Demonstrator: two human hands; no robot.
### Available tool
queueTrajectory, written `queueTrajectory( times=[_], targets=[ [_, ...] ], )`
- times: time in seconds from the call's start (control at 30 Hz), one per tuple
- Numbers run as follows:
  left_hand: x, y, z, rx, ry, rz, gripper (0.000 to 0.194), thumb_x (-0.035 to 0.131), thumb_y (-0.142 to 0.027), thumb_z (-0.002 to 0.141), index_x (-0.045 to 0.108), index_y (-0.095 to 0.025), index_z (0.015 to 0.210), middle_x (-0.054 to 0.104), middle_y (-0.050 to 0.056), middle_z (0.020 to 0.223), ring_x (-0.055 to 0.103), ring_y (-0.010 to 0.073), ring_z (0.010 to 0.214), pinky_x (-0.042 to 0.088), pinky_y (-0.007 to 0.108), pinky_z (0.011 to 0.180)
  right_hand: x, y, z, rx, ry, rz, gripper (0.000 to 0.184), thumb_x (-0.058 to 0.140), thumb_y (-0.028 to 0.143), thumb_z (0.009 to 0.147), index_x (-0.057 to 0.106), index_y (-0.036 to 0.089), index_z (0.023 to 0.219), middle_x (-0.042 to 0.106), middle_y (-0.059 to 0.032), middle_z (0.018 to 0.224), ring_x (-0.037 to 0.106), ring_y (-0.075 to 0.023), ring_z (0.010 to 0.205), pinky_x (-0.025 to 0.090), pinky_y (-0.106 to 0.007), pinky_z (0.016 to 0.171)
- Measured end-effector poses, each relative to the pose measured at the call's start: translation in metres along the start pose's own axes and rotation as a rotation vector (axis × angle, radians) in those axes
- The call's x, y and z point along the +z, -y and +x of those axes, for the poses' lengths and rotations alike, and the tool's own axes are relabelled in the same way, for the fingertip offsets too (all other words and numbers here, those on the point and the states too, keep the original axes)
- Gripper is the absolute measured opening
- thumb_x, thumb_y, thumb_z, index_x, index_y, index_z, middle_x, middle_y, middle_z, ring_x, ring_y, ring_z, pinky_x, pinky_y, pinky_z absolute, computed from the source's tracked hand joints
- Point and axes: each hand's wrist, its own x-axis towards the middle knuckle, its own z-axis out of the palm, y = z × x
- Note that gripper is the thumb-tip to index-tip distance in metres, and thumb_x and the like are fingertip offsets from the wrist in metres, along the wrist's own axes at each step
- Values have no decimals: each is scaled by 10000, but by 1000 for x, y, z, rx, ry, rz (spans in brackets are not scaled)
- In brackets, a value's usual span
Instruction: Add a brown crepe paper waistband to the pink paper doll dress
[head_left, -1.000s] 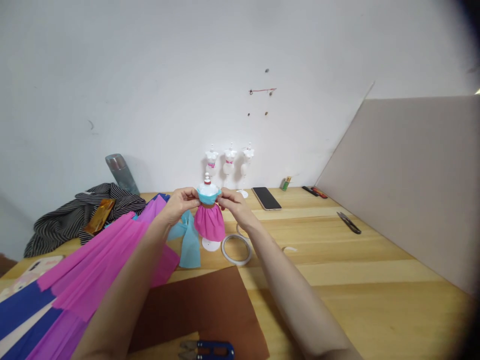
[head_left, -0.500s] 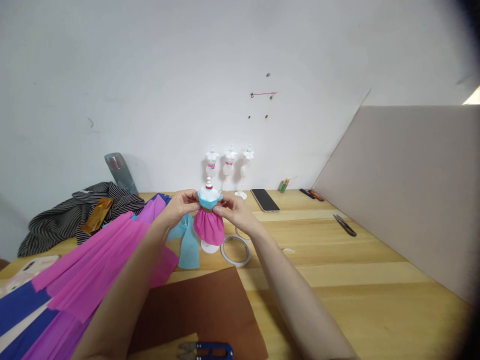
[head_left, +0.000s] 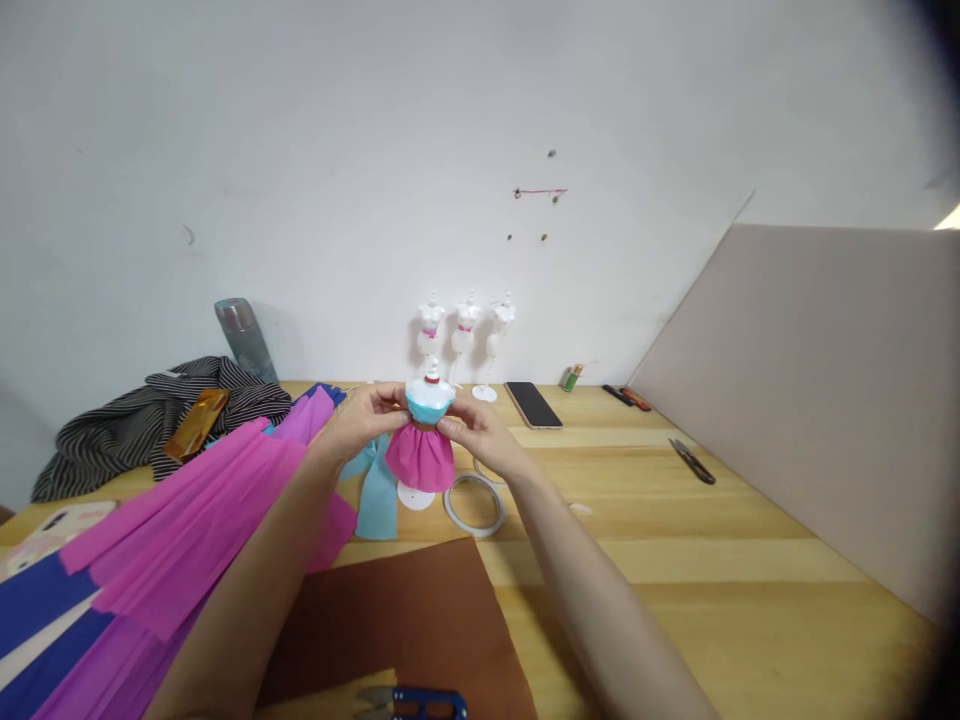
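Observation:
A small white mannequin [head_left: 430, 388] stands on a round white base in front of me, tilted slightly to the right at its top. It wears a light blue top [head_left: 429, 412], a brown waistband and a gathered pink skirt [head_left: 421, 460]. My left hand [head_left: 373, 418] pinches its left side at the top, thumb in front near the waist. Opposite, my right hand [head_left: 484, 432] pinches the right side, thumb at the waistband. The fingers behind the mannequin are partly hidden. A strip of light blue fabric [head_left: 377, 500] lies just left of the skirt.
Rolls of white tape [head_left: 475, 505] lie right of the base. Brown fabric [head_left: 397, 610] and blue thread snips [head_left: 427, 702] are nearest me. Pink fabric [head_left: 217, 500] covers the left. Behind stand three more mannequins [head_left: 465, 320]; a phone [head_left: 533, 405] and black snips [head_left: 691, 461] lie right.
The mannequin's top has leaned a little to the right, with both hands moving along. The blue top now sits flatter against the chest, its upper edge less raised at the sides.

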Motion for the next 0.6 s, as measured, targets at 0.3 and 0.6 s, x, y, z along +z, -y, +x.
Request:
queueTrajectory(
  times=[0.3,0.6],
  targets=[
    [10,-11,-3,15,14,-9,116,719,-209,683,641,-137,731,663,6,720,612,127,713,473,253,722,3,-2,-5,90,41,194,392,620,543,813,678,246,1061,638,-48,1095,542,-244,1122,442,-372,948],
    [25,-32,-10,15,38,83,105,705,-197,678,617,-141,662,612,-2,694,559,112,667,439,234,636,2,-5,-8,83,-19,260,379,792,470,657,675,183,876,666,-56,962,590,-233,971,426,-414,965]
  ],
)
